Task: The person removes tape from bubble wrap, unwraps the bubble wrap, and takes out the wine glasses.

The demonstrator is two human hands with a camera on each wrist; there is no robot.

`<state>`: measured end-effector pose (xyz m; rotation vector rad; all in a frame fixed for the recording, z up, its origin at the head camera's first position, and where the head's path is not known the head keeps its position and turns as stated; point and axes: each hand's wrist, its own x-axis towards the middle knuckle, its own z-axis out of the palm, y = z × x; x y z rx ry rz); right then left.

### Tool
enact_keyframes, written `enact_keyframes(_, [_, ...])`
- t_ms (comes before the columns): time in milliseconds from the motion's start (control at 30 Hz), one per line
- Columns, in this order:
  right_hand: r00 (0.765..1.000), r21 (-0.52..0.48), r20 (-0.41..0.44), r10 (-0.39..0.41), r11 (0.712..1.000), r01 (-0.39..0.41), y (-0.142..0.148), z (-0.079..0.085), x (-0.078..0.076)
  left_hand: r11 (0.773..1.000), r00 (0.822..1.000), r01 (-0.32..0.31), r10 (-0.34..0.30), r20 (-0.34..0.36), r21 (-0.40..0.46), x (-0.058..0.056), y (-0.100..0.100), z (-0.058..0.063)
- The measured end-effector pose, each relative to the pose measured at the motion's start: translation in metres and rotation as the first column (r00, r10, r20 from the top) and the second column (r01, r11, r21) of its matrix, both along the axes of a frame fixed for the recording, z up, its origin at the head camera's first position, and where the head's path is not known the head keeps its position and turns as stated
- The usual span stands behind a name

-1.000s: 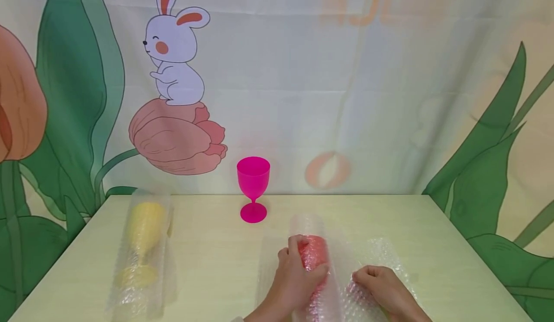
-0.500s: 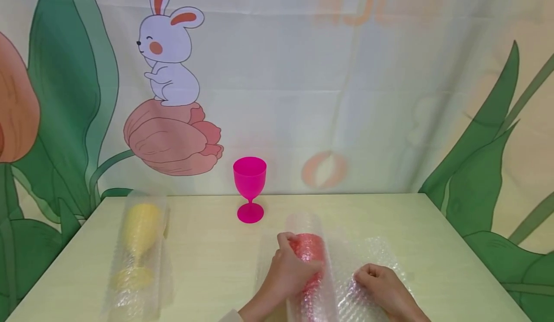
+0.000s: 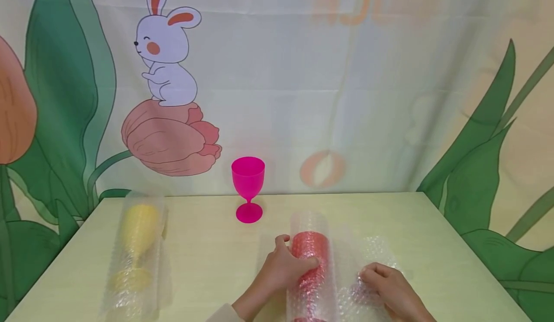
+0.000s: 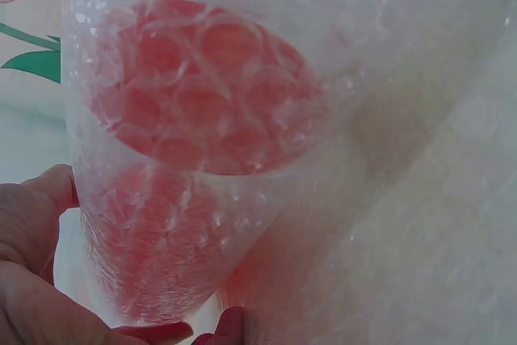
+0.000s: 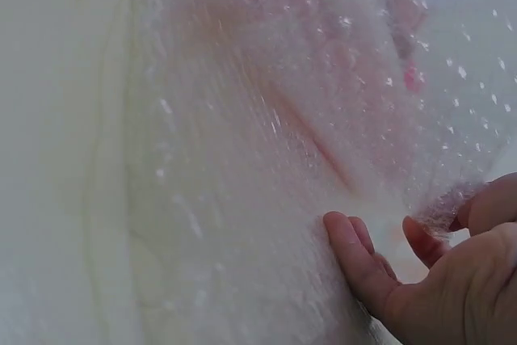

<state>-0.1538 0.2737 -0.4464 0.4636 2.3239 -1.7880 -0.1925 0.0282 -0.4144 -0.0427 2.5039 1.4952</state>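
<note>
A red goblet (image 3: 309, 250) lies inside a roll of bubble wrap (image 3: 308, 221) at the table's front, its bowl toward the back. My left hand (image 3: 283, 269) grips the roll from its left side, thumb over the wrapped bowl. Through the film in the left wrist view, the goblet (image 4: 202, 86) shows blurred, with fingers (image 4: 32, 296) at the lower left. To the right, my right hand (image 3: 391, 283) pinches the loose part of the wrap (image 3: 381, 250). In the right wrist view, the pinched film (image 5: 444, 208) is bunched between thumb and finger.
A bright pink goblet (image 3: 248, 177) stands upright near the table's back edge. At the left lies a yellow goblet (image 3: 140, 225) rolled in bubble wrap. A printed cloth (image 3: 259, 71) with a rabbit and tulips hangs behind the table (image 3: 207, 264).
The head view has shifted slightly to the right. My left hand has slid toward the roll's left side, showing more of the red goblet. The right hand keeps its pinch on the loose wrap.
</note>
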Motion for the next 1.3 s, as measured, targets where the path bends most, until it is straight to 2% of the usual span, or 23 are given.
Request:
enact_keyframes(100, [0.999,-0.011,-0.011,0.035,0.999,-0.035,0.003,0.003,0.0,1.0,1.0,-0.015,0.014,-0.011,-0.012,0.0,0.002,0.001])
enact_keyframes(167, [0.999,0.039,0.006,0.048,0.998,-0.048,0.004,0.007,-0.001,1.0,0.999,-0.03,0.029,-0.032,-0.005,0.001,0.004,0.002])
enact_keyframes(267, [0.998,0.169,0.034,0.049,0.984,-0.055,0.004,0.011,-0.004,0.999,0.996,-0.032,0.034,-0.079,0.025,0.005,0.006,0.003])
enact_keyframes(400, [0.999,0.256,0.022,0.049,0.965,-0.053,0.005,0.011,-0.005,1.0,0.988,0.014,-0.012,-0.156,0.014,0.011,0.009,0.006])
enact_keyframes(600, [0.998,0.257,-0.031,0.06,0.965,-0.05,0.008,0.008,-0.003,0.997,0.968,0.046,-0.06,-0.245,-0.065,0.019,0.012,0.005])
enact_keyframes(733, [0.998,0.259,-0.012,0.059,0.964,-0.054,0.011,0.008,-0.004,0.995,0.971,0.026,-0.049,-0.234,-0.098,0.021,0.014,0.001])
enact_keyframes(867, [0.998,0.238,0.046,0.044,0.97,-0.054,0.014,0.01,-0.007,0.991,0.983,-0.018,-0.007,-0.184,-0.131,0.018,0.017,-0.002])
enact_keyframes(967, [0.998,0.226,0.046,0.041,0.973,-0.05,0.015,0.011,-0.008,0.99,0.991,-0.03,0.011,-0.136,-0.14,0.015,0.018,-0.001])
enact_keyframes(1100, [0.999,0.193,0.04,0.035,0.98,-0.042,0.017,0.01,-0.009,0.988,0.99,-0.029,0.007,-0.14,-0.154,0.012,0.016,0.0])
enact_keyframes(1200, [0.998,0.163,0.055,0.031,0.986,-0.039,0.019,0.01,-0.011,0.99,0.986,-0.041,0.019,-0.164,-0.133,0.01,0.014,0.001])
enact_keyframes(1300, [0.998,0.142,0.055,0.029,0.989,-0.037,0.02,0.01,-0.012,0.995,0.987,-0.074,0.065,-0.149,-0.06,0.008,0.014,0.002])
